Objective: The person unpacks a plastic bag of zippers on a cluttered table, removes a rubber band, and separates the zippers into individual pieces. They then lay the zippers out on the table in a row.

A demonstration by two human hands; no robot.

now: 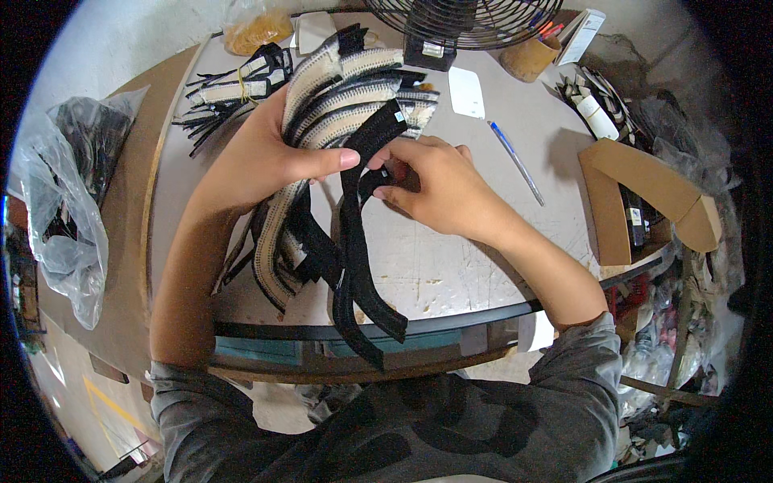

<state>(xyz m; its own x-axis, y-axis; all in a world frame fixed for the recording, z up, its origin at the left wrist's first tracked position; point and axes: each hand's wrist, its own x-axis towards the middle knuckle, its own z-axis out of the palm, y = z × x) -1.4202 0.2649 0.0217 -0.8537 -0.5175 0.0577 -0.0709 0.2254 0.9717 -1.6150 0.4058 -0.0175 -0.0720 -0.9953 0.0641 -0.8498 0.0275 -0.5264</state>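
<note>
My left hand [278,157] is wrapped round a thick bundle of fabric strips [322,113], cream with dark stitched edges, fanned out above and below the grip. Its thumb presses on a black strip [348,233] lying over the bundle, with a small pale label near the top end. Two black tails hang down past the table's front edge. Close on the right, my right hand [439,181] has its fingers curled and pinches a black strip at its small tag; part of that pinch is hidden. Behind the left forearm lies another bundle of striped strips [241,88], tied with a yellow band.
A blue pen [515,163] and a white card [465,92] lie on the table. At the back stand a fan [463,20] and a pen cup [530,58]. An open cardboard box [608,209] sits at right, a clear plastic bag [68,209] at left.
</note>
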